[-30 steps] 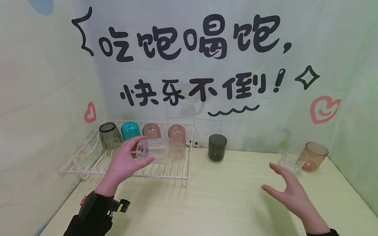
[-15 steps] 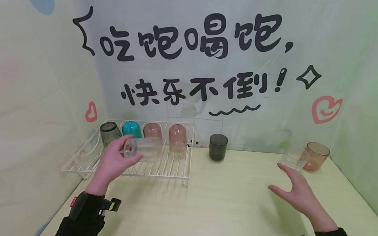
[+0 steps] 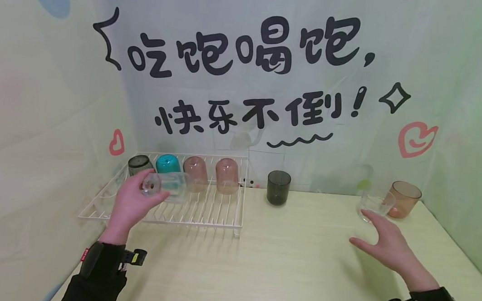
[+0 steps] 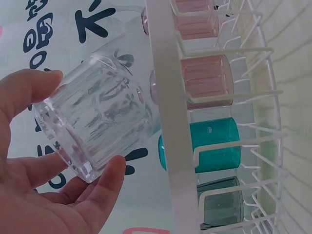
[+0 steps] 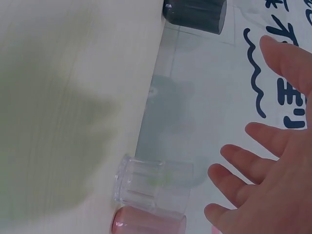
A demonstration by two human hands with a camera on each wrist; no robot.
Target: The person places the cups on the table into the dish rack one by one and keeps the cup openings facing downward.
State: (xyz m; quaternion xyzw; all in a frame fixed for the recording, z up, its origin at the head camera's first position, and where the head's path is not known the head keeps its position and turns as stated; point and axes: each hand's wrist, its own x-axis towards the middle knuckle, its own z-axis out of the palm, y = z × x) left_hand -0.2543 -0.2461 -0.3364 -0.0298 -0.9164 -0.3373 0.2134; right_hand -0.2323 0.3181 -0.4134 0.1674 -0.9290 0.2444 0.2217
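"Where's the clear glass (image 4: 97, 114)?"
"Held sideways by its base in the left hand (image 3: 129, 201), over the white rack (image 4: 168, 97), teal cup (image 3: 168, 163) at twelve o'clock."
"And the right hand (image 3: 390, 247)?"
"Fingers apart, holding nothing."

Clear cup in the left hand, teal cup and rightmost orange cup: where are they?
Clear cup (image 4: 100, 114): left wrist view, side wall.
Teal cup (image 3: 168, 165): head view, side wall.
Orange cup (image 3: 406, 203): head view, side wall.
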